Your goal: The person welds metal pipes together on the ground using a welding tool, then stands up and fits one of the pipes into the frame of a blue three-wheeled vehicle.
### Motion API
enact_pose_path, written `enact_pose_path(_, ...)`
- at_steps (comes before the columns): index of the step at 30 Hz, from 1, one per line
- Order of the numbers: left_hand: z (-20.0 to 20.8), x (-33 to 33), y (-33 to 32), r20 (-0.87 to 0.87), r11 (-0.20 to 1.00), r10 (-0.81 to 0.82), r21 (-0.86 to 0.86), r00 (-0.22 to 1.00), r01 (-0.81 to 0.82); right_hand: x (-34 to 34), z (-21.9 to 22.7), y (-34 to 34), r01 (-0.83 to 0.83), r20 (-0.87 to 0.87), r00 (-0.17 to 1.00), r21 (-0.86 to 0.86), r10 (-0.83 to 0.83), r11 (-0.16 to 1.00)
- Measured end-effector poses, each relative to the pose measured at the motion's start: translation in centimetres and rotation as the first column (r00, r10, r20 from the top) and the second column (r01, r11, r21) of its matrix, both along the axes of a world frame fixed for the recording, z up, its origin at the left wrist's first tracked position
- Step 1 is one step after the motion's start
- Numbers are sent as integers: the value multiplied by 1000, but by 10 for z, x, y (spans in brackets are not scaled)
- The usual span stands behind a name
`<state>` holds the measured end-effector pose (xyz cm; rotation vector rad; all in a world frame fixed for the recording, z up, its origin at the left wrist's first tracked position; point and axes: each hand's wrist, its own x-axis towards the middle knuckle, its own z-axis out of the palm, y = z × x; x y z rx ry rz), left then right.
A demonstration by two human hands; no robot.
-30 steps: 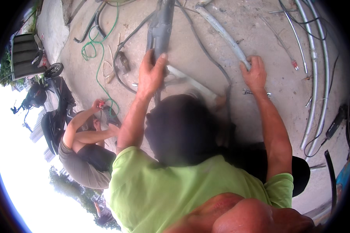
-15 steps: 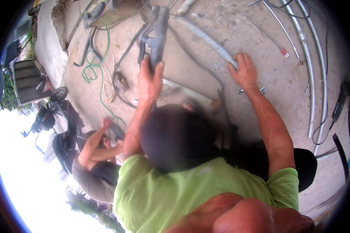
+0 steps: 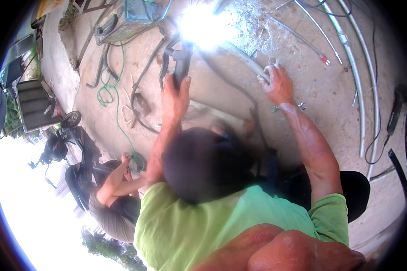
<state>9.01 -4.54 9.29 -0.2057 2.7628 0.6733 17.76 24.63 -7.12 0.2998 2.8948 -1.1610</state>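
My left hand [image 3: 174, 97] is closed around the dark grey handle of an electrode holder [image 3: 182, 63] that points away from me. Beyond its tip a glaring white welding arc [image 3: 205, 27] hides the holder's front end and the far part of a grey metal pipe [image 3: 246, 61]. The near end of that pipe is in my right hand [image 3: 278, 83], fingers wrapped over it. A wrench [image 3: 302, 106] lies on the ground under my right wrist, partly covered by it. Below my hands, a dark rounded shape [image 3: 208, 165] blocks part of the ground.
A worn metal box [image 3: 131, 18] stands far left, with a green wire [image 3: 118, 90] and dark cables [image 3: 142, 67] nearby. Long pipes [image 3: 355, 74] lie at right. A pale bar [image 3: 219, 113] lies near the middle. Another person [image 3: 115, 194] crouches at left beside a motorcycle [image 3: 59, 147].
A bright arc has appeared beyond the electrode holder, lighting the ground and my right arm. The holder's far end is lost in glare. Both hands keep their grips.
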Motion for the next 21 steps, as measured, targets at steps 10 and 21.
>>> enact_pose_path(10,-23,17,-12,-69,908,246,366,967,-205,0,0,-1,2,-6,1000,-22,-2,1000)
enact_pose_path(21,-18,10,-10,-42,924,231,323,972,-206,0,5,0,-2,14,1000,0,2,1000)
